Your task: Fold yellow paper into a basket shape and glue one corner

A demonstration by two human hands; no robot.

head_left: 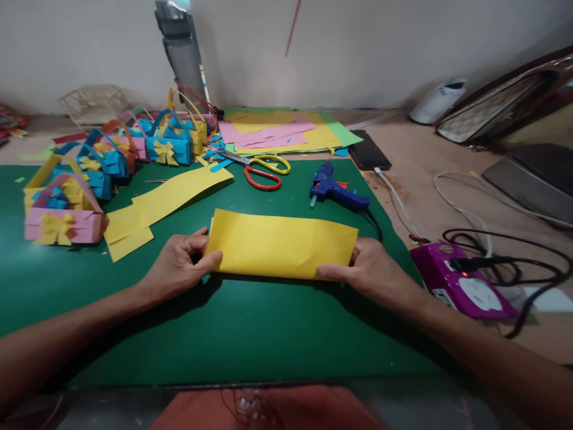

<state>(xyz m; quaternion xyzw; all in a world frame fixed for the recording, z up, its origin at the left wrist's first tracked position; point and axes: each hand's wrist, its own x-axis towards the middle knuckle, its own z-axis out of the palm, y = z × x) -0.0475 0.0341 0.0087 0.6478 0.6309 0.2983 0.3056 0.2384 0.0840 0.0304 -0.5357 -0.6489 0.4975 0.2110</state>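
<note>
A folded sheet of yellow paper point(282, 245) is held lengthwise between my two hands, just over the green mat point(268, 334). My left hand point(185, 257) pinches its left end, with the thumb on the front face. At the right end my right hand point(367, 269) grips it too, thumb in front and the fingers hidden behind. Beyond the paper lie scissors point(262, 173) with one red and one yellow handle, and a blue hot glue gun point(335, 190). Yellow paper strips point(179, 194) rest on the mat to the left.
Several small paper baskets with bows, such as a pink basket point(65, 224), stand at the left. Coloured paper sheets point(286, 128) are stacked at the back. To the right are a phone point(369, 150), a purple power strip point(465, 283) with black cables, and a white bottle point(439, 101).
</note>
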